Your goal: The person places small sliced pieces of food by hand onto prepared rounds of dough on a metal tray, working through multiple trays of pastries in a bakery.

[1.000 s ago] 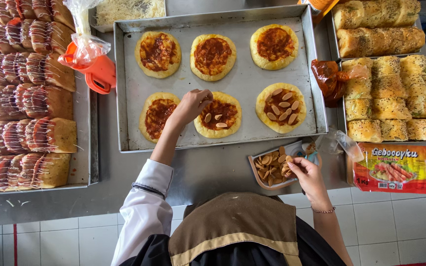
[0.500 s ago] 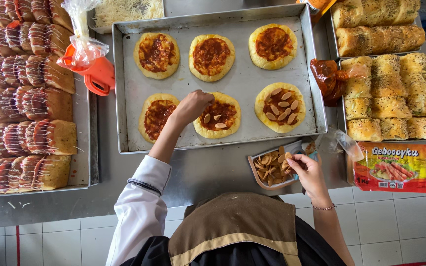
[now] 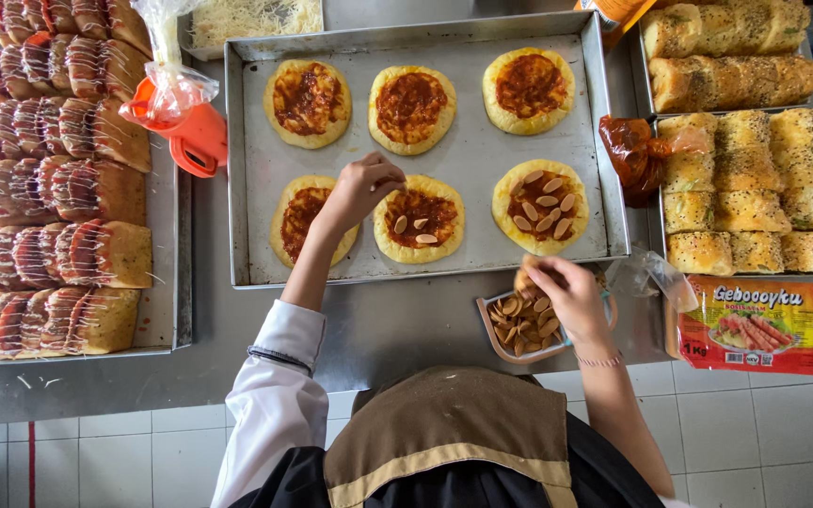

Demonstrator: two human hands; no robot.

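Note:
A metal baking tray [image 3: 463, 141] holds several small round pizza bases spread with red sauce. My left hand [image 3: 361, 188] reaches over the tray, its fingers pinched on a sausage slice at the upper left edge of the middle front base [image 3: 425, 226], which carries three slices. The front right base [image 3: 540, 205] is covered with several slices. The front left base [image 3: 295, 212] lies partly under my left wrist. My right hand [image 3: 568, 293] hovers over a small container of sausage slices [image 3: 510, 327] below the tray and pinches some slices.
A tray of striped, drizzled buns [image 3: 58, 188] fills the left. An orange jug with a plastic bag [image 3: 190, 132] stands beside it. Seeded bread rolls [image 3: 755, 188], a bag of red sauce [image 3: 632, 150] and a sausage packet [image 3: 764, 325] lie on the right. Grated cheese [image 3: 256, 19] sits at the back.
My left hand has shifted slightly back over the middle front base. My right hand has stayed over the container, closing on slices.

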